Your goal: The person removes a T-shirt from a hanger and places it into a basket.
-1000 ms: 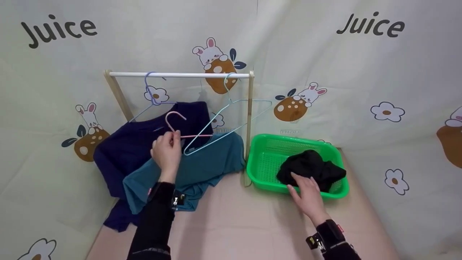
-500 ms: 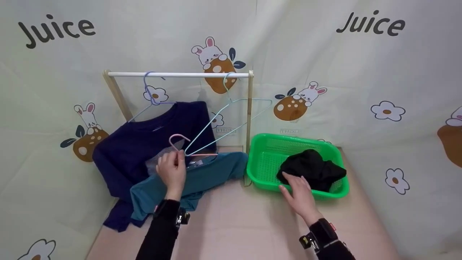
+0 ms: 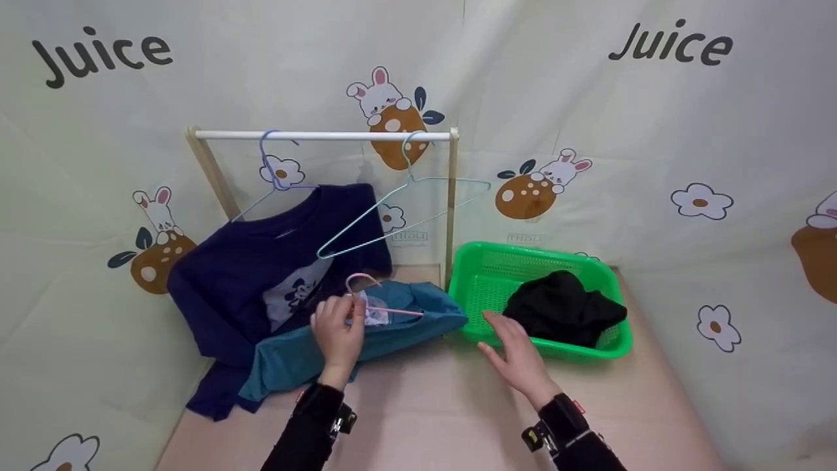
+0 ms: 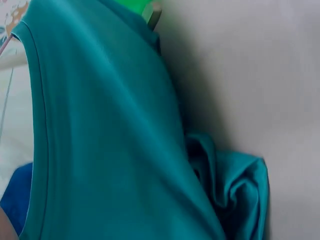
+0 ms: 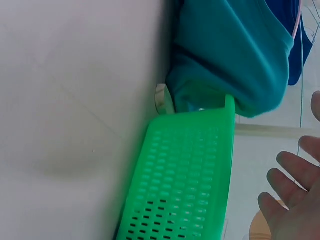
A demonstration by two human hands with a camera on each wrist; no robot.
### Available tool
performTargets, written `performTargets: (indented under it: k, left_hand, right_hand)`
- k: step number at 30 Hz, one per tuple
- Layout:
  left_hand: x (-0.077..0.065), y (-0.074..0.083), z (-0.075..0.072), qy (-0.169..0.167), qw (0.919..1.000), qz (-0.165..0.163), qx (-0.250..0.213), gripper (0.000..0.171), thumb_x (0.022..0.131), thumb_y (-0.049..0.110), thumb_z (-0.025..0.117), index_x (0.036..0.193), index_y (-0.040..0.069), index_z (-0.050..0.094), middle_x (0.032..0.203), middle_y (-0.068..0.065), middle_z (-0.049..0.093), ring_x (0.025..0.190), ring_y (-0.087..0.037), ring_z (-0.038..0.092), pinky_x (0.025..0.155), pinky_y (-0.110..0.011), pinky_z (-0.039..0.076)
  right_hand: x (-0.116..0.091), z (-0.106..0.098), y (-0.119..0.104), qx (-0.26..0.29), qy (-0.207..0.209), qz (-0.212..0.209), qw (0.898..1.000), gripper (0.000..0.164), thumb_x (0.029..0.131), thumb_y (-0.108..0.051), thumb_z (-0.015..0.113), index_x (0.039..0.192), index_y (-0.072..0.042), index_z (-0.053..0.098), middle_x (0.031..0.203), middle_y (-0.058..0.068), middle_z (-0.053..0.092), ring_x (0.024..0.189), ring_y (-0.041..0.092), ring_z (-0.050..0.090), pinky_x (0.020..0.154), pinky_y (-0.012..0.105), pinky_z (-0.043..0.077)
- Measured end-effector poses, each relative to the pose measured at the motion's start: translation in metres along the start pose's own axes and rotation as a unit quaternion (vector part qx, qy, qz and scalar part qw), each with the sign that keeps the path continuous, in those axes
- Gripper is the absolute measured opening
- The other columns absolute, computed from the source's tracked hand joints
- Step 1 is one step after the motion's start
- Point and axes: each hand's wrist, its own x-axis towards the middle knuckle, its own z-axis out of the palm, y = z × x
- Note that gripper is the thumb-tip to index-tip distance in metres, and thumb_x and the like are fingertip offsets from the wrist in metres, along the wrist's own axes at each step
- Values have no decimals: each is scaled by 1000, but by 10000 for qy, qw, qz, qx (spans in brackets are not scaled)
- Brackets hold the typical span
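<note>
My left hand [image 3: 339,330] pinches a pink hanger [image 3: 395,311] just below its hook. A teal shirt [image 3: 297,366] hangs from that hanger, its neckline facing up with a pale label patch inside; in the left wrist view the teal cloth [image 4: 110,130] fills most of the picture. My right hand [image 3: 516,353] is held with fingers extended over the near left edge of a green basket [image 3: 480,246], holding nothing. In the right wrist view its spread fingers [image 5: 295,170] show beside the basket wall [image 5: 175,170]. A crumpled black garment [image 3: 559,307] lies in the basket.
Behind the teal shirt, a navy shirt [image 3: 229,261] with a mouse print hangs on a purple hanger [image 3: 265,157]. A bare light-blue hanger [image 3: 366,209] hangs at the right of the white rail [image 3: 327,136]. A wooden post [image 3: 452,196] stands beside the basket.
My left hand has moved right and toward me, lowering the pink hanger and teal shirt away from the light-blue hanger. My right hand has shifted left, off the black garment.
</note>
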Motion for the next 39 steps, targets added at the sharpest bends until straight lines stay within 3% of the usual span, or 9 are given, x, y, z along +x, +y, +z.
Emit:
performTargets:
  k: [4, 11, 22, 25, 31, 39]
  left_hand:
    - [-5, 11, 1, -109, 9995, 238, -154, 18, 86, 20, 70, 74, 12, 59, 72, -3, 53, 68, -25, 46, 64, -44, 30]
    - [-8, 32, 2, -178, 9969, 609, -461, 31, 96, 35, 62, 73, 15, 58, 72, 0, 51, 68, -22, 46, 64, -42, 29]
    - [-6, 53, 4, -463, 9945, 559, -760, 37, 100, 41, 56, 75, 15, 60, 72, 2, 52, 67, -19, 45, 64, -38, 28]
    - [-5, 57, 4, -667, 9928, 427, -896, 32, 100, 34, 58, 76, 14, 60, 69, 3, 51, 64, -17, 45, 64, -36, 28]
    - [1, 63, 3, -1001, 9823, 332, -1551, 10, 92, 2, 66, 84, 7, 62, 68, 2, 53, 62, -14, 48, 61, -28, 37]
    - [9, 69, -3, -1363, 9653, 23, -2229, 12, 90, -5, 66, 85, 5, 63, 74, -2, 62, 69, -17, 60, 63, -26, 47]
  right_hand:
    - [1, 5, -5, 58, -169, -86, 9998, 60, 94, -28, 70, 146, -7, 48, 148, 17, 46, 134, 39, 42, 103, 56, 38]
    - [3, 11, -9, 79, -179, -329, 9993, 63, 92, -27, 71, 147, -7, 46, 148, 16, 46, 135, 38, 42, 105, 55, 37]
    - [1, 11, -8, 292, 7, -348, 9990, 35, 94, -8, 66, 130, -13, 65, 120, 9, 67, 111, 29, 62, 93, 46, 49]
    - [0, 7, -8, 422, 47, -343, 9985, 31, 93, -4, 66, 122, -14, 70, 114, 6, 70, 106, 26, 65, 89, 43, 51]
    - [0, 1, -7, 387, 390, -575, 9968, 28, 90, -1, 68, 115, -12, 73, 108, 4, 72, 99, 24, 67, 83, 40, 53]
    - [0, -10, -8, 530, 925, -526, 9929, 25, 89, 4, 67, 110, -8, 74, 103, 3, 72, 96, 23, 67, 81, 40, 53]
